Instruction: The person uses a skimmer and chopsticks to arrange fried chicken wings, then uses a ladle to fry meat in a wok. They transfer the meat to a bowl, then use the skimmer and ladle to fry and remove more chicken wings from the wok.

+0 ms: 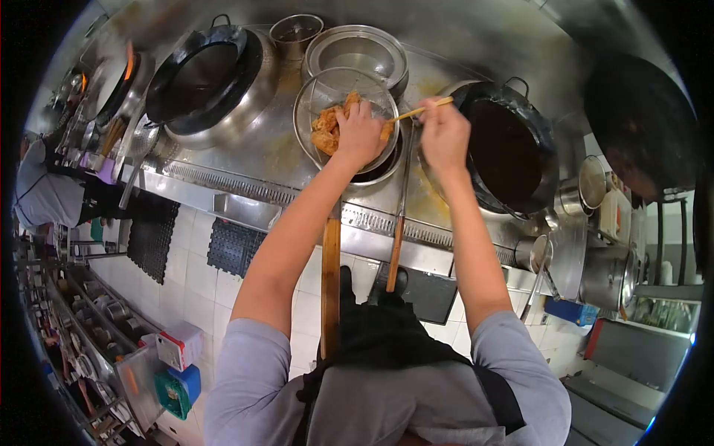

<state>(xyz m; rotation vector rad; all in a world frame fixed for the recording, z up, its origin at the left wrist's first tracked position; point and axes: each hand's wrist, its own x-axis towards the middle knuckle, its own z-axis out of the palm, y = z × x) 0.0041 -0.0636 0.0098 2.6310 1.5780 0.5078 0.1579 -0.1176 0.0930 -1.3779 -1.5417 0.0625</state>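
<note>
A round wire-mesh strainer (303, 136) rests over a metal pot (396, 157), holding golden-brown fried pieces that look like chicken (326, 132). My left hand (360, 132) is in the strainer, its fingers curled down over the pieces; the fingertips are partly hidden. Just right of the strainer, my right hand (445, 137) is closed around a thin wooden chopstick (407, 114), whose tip points left to the pieces. The strainer's long wooden handle (331, 279) runs down toward my body. Another long wooden-handled tool (396, 253) lies between my forearms, its head hidden.
A wok of dark liquid (507, 152) sits at right, another wok (197, 78) at left. Behind the strainer stand a steel pot (357, 56) and a smaller strainer bowl (296, 28). A ladle (136, 160) overhangs the counter edge. Another person (48, 186) stands far left.
</note>
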